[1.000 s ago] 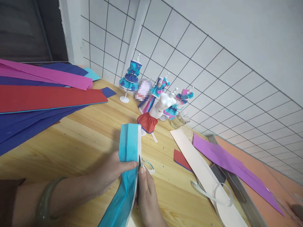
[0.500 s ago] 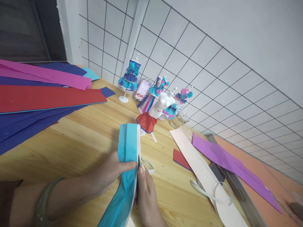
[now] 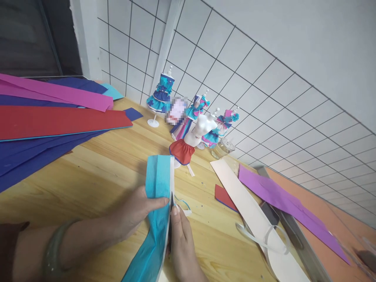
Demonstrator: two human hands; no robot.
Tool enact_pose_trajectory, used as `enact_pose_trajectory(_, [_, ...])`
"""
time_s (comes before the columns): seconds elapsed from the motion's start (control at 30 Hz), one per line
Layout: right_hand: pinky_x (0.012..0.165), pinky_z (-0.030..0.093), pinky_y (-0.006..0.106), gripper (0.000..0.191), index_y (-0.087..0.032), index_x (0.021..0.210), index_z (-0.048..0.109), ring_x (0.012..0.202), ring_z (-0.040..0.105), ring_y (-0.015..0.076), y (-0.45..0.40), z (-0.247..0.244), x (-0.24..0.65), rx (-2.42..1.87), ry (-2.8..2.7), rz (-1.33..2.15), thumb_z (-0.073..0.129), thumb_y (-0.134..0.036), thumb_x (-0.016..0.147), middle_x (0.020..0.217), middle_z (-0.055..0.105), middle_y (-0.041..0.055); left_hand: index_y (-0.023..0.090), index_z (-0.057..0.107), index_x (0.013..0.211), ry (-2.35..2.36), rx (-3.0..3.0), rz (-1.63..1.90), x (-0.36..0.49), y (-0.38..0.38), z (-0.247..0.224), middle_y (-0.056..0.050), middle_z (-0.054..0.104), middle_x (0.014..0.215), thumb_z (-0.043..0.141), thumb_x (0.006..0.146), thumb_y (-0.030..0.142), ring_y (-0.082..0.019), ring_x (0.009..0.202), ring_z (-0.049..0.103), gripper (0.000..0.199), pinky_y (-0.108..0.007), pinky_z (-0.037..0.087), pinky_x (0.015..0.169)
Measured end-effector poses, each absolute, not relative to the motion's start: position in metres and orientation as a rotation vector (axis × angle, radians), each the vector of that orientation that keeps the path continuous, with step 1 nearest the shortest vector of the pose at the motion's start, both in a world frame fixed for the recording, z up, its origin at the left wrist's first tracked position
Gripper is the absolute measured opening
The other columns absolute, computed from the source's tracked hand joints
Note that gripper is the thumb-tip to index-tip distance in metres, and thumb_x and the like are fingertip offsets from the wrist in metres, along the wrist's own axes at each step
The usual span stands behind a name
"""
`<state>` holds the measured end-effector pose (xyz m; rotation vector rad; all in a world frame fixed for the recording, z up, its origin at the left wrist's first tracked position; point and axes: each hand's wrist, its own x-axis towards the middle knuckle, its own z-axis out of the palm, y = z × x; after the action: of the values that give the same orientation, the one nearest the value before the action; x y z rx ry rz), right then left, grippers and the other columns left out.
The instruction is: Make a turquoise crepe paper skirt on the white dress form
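Note:
A long turquoise strip of crepe paper (image 3: 158, 176) with a white edge runs from the middle of the table down to the bottom of the view. My left hand (image 3: 139, 213) pinches it from the left, thumb flat across its face. My right hand (image 3: 182, 239) is closed around scissors (image 3: 172, 199), whose dark blade lies along the strip's white edge; their handles are mostly hidden by my fingers. A thin white and turquoise offcut (image 3: 184, 209) curls just right of the blade. Beyond the strip stands a small white mannequin (image 3: 195, 135) in a red skirt (image 3: 182, 151).
Behind are several small dressed mannequins (image 3: 161, 94) and a glass jar (image 3: 222, 149). Red (image 3: 64, 121), pink and blue paper is stacked at left. On the right lie a cream strip (image 3: 246, 203), a purple strip (image 3: 282, 199), a red piece (image 3: 225, 197) and a dark phone-like object (image 3: 270, 212).
The turquoise strip's top end has dipped very slightly. Both hands and the scissors stay almost in place, with the blade still along the white edge.

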<state>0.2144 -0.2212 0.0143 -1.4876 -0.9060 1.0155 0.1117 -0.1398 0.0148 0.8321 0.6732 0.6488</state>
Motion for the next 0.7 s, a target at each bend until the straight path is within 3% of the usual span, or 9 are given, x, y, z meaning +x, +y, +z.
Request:
enact_pose_trajectory(0.37, [0.102,0.036,0.032,0.046,-0.020,0.116,0.061,0.125,0.044,0.0219,-0.2196,0.0078,0.2206,-1.481,-0.981,1.078,0.041,-0.052,0.089,0.128,0.058,0.0040,0.016,0.065,0.084,0.697,0.836,0.642,0.1098,-0.1403,0.0118,-0.003,0.070,0.077,0.068,0.069,0.027,-0.025,0.085,0.065,0.019,-0.035,0.049,0.077])
enact_pose_trajectory(0.7, [0.101,0.037,0.029,0.046,-0.019,0.116,0.060,0.122,0.046,0.0203,-0.2195,0.0091,0.2212,-1.475,-1.017,1.087,0.040,-0.052,0.090,0.126,0.059,0.0051,0.016,0.065,0.081,0.715,0.825,0.653,0.1104,-0.1404,0.0130,-0.003,0.069,0.074,0.067,0.068,0.026,-0.025,0.082,0.065,0.016,-0.035,0.050,0.076])
